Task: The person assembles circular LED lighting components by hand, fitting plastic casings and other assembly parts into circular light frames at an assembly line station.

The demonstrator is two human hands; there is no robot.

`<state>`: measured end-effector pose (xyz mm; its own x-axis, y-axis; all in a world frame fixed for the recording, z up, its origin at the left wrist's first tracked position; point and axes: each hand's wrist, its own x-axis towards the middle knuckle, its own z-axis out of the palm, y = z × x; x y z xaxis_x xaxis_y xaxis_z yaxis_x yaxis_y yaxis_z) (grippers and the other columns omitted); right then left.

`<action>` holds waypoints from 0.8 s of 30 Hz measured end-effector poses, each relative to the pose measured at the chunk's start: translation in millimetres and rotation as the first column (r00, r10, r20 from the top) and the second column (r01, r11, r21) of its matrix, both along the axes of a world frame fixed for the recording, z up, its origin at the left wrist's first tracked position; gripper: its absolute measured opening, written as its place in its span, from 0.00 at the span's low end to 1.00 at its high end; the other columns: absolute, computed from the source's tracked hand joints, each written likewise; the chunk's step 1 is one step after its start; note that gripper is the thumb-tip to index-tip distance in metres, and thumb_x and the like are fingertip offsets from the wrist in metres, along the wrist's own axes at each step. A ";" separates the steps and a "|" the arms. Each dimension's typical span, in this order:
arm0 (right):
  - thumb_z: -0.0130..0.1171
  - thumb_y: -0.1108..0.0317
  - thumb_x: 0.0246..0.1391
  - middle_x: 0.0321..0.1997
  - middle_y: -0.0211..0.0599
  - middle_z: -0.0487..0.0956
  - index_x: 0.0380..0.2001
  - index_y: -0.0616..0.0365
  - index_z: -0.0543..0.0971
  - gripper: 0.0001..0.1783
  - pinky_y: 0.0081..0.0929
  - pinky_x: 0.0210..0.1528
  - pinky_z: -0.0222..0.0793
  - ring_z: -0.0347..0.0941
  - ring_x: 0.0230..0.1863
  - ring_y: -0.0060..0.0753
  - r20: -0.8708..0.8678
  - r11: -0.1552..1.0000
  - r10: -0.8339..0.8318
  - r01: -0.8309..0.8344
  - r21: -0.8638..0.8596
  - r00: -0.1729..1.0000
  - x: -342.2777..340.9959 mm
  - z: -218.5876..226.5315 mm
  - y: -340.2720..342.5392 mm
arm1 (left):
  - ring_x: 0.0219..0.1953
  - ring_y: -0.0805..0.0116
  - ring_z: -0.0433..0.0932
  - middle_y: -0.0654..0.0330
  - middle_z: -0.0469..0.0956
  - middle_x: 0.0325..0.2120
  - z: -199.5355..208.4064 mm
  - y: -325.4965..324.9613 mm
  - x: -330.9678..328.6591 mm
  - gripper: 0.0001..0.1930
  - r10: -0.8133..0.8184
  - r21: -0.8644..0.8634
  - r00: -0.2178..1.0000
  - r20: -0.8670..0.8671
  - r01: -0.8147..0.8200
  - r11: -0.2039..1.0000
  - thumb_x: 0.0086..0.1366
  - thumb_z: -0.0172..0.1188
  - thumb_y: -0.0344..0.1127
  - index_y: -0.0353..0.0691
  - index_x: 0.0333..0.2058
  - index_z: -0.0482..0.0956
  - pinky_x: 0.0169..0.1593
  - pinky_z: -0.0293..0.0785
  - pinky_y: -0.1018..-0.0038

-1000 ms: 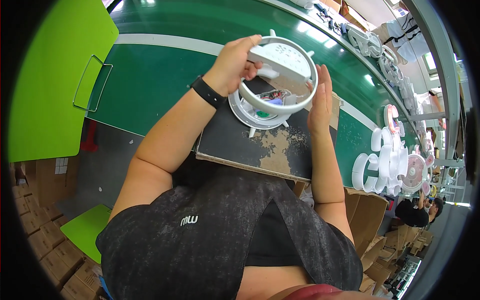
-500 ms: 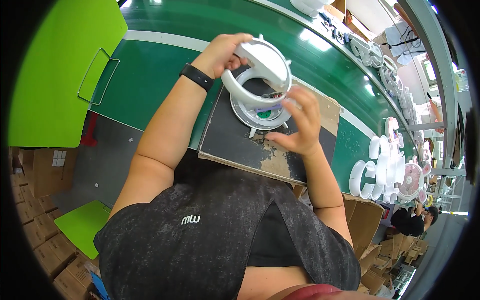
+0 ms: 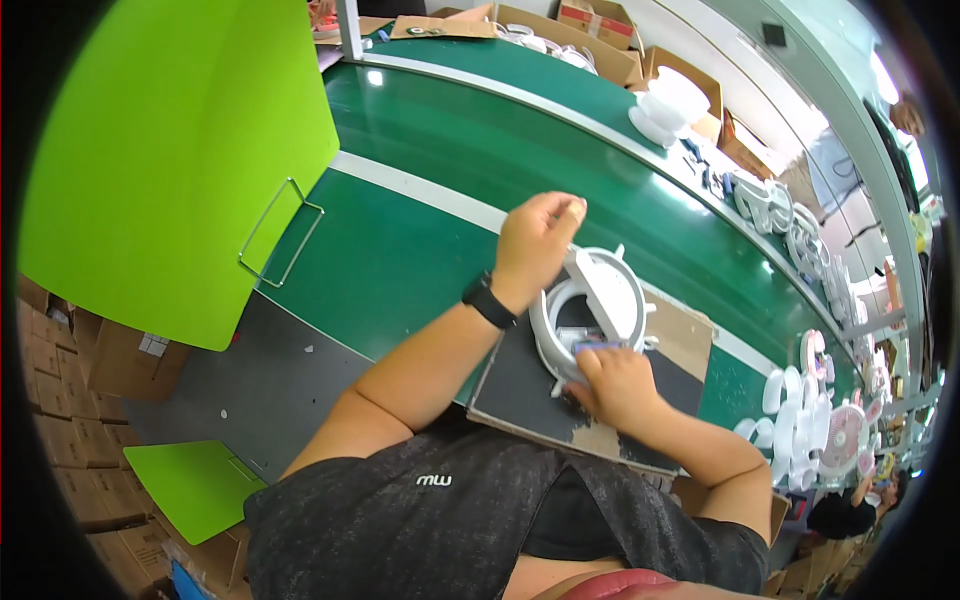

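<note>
A white ring-shaped plastic housing (image 3: 546, 335) with small tabs round its edge lies on a worn black board (image 3: 525, 385). A white half-moon panel (image 3: 612, 290) covers its right side, and parts with a purplish strip show in its opening. My right hand (image 3: 622, 388) is closed at the near rim, thumb and fingers bent about it; the palm hides what lies beneath. Raised just past the far left rim, my left hand (image 3: 538, 245) has its fingertips pinched together, apart from the panel. Whether something small sits in that pinch cannot be made out.
The board rests on a green worktop (image 3: 420, 250). A bright green panel (image 3: 180, 170) with a wire handle (image 3: 282, 232) stands at left. White curved parts (image 3: 795, 425) and a pink round grille (image 3: 845, 440) are at right. Across the bench sit a white bowl-like part (image 3: 672, 103) and cartons (image 3: 600, 22).
My left hand has let go of the tilted white piece, which now sits down on the ring. My right hand has gone from spread fingers to closed on the near rim. The view has shifted.
</note>
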<state>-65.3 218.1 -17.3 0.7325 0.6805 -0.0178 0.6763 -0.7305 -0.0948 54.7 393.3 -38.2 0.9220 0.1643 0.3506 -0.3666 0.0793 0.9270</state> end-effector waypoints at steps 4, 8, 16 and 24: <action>0.64 0.61 0.42 0.33 0.36 0.76 0.43 0.56 0.72 0.23 0.33 0.39 0.69 0.75 0.35 0.39 0.043 0.956 0.243 -0.247 0.156 0.969 -8.2 -3.1 -8.4 | 0.25 0.70 0.75 0.58 0.76 0.26 24.0 3.9 -20.4 0.08 0.060 0.006 0.983 0.176 -0.062 0.998 0.64 0.55 0.34 0.37 0.33 0.79 0.28 0.70 0.77; 0.64 0.62 0.41 0.30 0.35 0.76 0.42 0.56 0.73 0.23 0.33 0.37 0.70 0.76 0.33 0.41 -0.140 0.927 0.372 -0.360 0.103 0.918 19.5 4.2 -11.5 | 0.31 0.78 0.74 0.61 0.76 0.29 32.8 16.7 -31.0 0.07 -0.087 -0.197 0.985 0.150 0.116 0.974 0.66 0.52 0.28 0.30 0.37 0.77 0.36 0.70 0.81; 0.66 0.62 0.38 0.28 0.48 0.77 0.36 0.56 0.70 0.22 0.48 0.34 0.69 0.74 0.31 0.56 0.003 0.998 -0.055 0.055 0.042 0.998 209.8 -1.5 3.1 | 0.27 0.77 0.73 0.62 0.76 0.26 39.3 13.5 -44.0 0.05 -0.173 -0.114 0.973 0.155 0.191 0.975 0.64 0.54 0.28 0.33 0.34 0.77 0.32 0.68 0.81; 0.63 0.66 0.40 0.36 0.48 0.77 0.47 0.54 0.68 0.27 0.47 0.44 0.70 0.74 0.43 0.54 0.240 0.999 -0.040 0.037 0.017 0.970 405.8 -4.7 95.3 | 0.26 0.55 0.75 0.54 0.75 0.25 23.8 -19.0 -63.2 0.05 -0.352 0.114 0.916 0.191 0.336 0.935 0.60 0.55 0.30 0.35 0.31 0.77 0.30 0.70 0.67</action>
<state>340.4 313.4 -22.0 0.7399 0.6509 0.1700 0.6518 -0.7562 0.0582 -8.6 374.4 -14.4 0.8230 -0.1853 0.5370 -0.5123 0.1664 0.8425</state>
